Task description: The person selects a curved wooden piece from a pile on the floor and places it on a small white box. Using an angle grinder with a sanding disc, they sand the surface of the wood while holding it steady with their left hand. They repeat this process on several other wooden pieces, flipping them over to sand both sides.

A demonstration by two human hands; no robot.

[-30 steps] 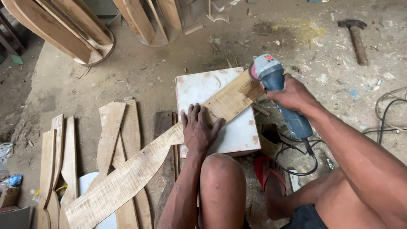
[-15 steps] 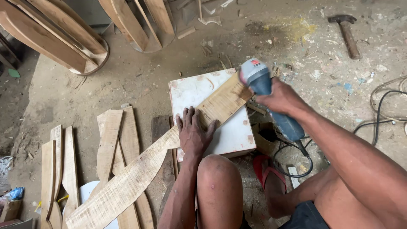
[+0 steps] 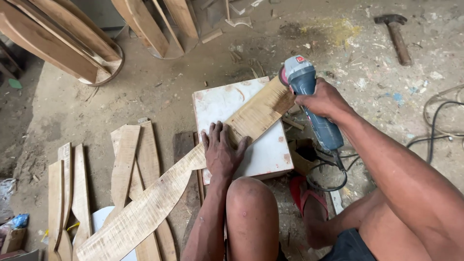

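Note:
A long curved wooden slat lies diagonally across a white square board on the dusty floor. My left hand presses flat on the slat, fingers spread, where it crosses the board. My right hand grips a blue-grey angle grinder, whose head sits at the slat's upper right end. The grinder's black cord loops beside my knee.
Several cut curved slats lie on the floor at left. Curved wooden frames stand at the upper left. A hammer lies at the upper right, cables at the right, a red sandal under my leg.
The view has shifted slightly; the grinder head stays at the slat's upper end and my left hand keeps pressing the slat in the same spot.

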